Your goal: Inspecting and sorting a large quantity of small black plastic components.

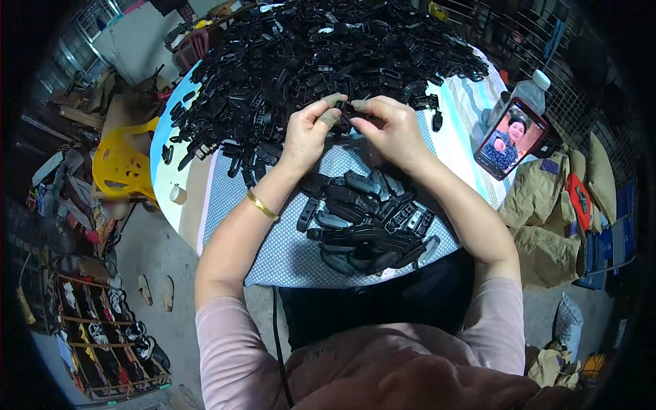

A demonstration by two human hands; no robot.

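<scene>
Over the middle of the round table, my left hand and my right hand meet, fingers pinched on a small black plastic part. Fingers cover most of that part, so its exact kind cannot be made out. Just beyond my hands spreads a large heap of black plastic pieces, many of them long and narrow. Between my forearms, by the near table edge, lies a smaller pile of similar black pieces. A gold bangle circles my left wrist.
A phone showing a video leans against a clear bottle at the table's right. A tape roll lies on the striped tablecloth at left. Beside the table stand a yellow plastic stool, brown sacks and a shoe rack.
</scene>
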